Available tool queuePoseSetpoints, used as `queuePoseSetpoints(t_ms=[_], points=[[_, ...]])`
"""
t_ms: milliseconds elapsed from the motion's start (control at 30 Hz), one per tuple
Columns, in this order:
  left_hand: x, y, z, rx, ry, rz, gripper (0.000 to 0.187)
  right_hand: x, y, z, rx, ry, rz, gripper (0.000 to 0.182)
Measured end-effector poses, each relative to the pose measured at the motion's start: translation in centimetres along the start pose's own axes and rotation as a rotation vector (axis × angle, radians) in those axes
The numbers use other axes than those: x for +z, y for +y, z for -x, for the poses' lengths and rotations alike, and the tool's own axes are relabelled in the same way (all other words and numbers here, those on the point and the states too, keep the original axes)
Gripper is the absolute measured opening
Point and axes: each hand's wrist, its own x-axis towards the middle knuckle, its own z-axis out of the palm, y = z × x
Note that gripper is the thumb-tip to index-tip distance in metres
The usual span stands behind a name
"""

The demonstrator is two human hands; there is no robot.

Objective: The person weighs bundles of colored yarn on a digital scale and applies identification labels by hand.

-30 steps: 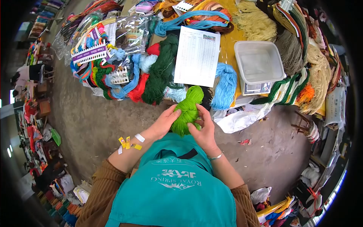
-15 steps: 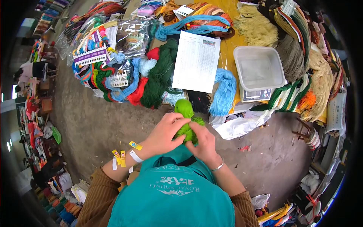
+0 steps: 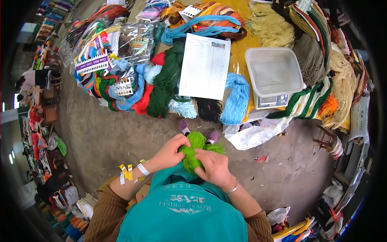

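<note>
A bright green skein of thread (image 3: 197,140) is bunched between my two hands, in front of the teal apron (image 3: 183,209). My left hand (image 3: 171,150) grips it from the left, fingers bent over its side. From the right, my right hand (image 3: 214,166) pinches the lower part, thumb and fingers closed on the strands. A loose tuft of the same green sticks out above the right hand. The fingertips are partly buried in the thread. Paper tags stick to my left forearm, and a bracelet (image 3: 232,186) circles my right wrist.
Ahead is a table piled with colored skeins, dark green (image 3: 167,80) and light blue (image 3: 235,99) among them. A printed sheet (image 3: 204,66) lies in the middle. A clear plastic tub (image 3: 274,72) sits on a scale (image 3: 271,101). White plastic (image 3: 256,133) hangs over the edge.
Both hands have come down closer to the apron with the green skein, which is now more bunched up. Two shoes have come into view beyond it.
</note>
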Motion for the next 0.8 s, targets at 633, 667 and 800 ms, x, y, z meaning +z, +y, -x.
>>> queuePoseSetpoints(t_ms=[633, 667, 800], points=[[2.7, 0.5, 1.8, -0.09, -0.224, 0.273, 0.042, 6.4, 6.7, 3.9, 0.887, 0.189, -0.984, 0.029], [3.2, 0.5, 1.7, -0.06, -0.144, -0.058, 0.038, 6.9, 7.4, 4.6, 0.888, 0.191, -0.984, 0.029], [4.3, 0.5, 1.7, -0.269, -0.107, 0.336, 0.039, 7.4, 8.4, 6.5, 0.804, 0.298, -0.919, 0.047]])
